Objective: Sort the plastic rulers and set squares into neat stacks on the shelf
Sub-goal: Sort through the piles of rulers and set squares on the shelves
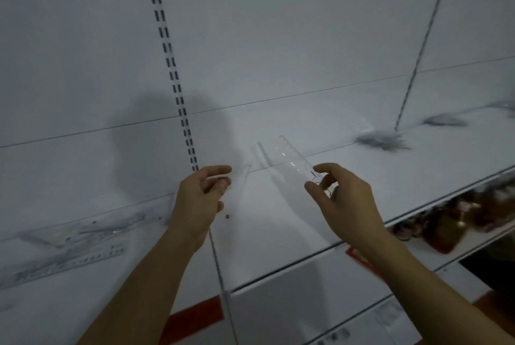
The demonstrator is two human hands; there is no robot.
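Taking the slotted upright [178,85] on the back panel as my marker, I see far to its left a loose stack of clear rulers [64,244] lying flat on the white shelf [267,205], their long axes running left to right and rising slightly toward the upright. Just below the foot of the upright, my left hand [198,199] is curled, its thumb and fingertips pinching the near corner of a clear plastic piece [245,174]; that piece is too transparent for me to say whether it is a ruler or a set square. To the right of the upright, my right hand [340,199] pinches the near end of a clear ruler [295,158] between thumb and fingers; its long axis points up and away to the left, toward the back panel, and it is held above the shelf surface. Between and below the two hands the shelf has open white room out to its front edge. Further right of the upright, two blurred grey piles [381,141] sit near the back of the shelf; I cannot tell what they hold. On the lower shelf at far right sit dark reddish-brown goods [446,222].
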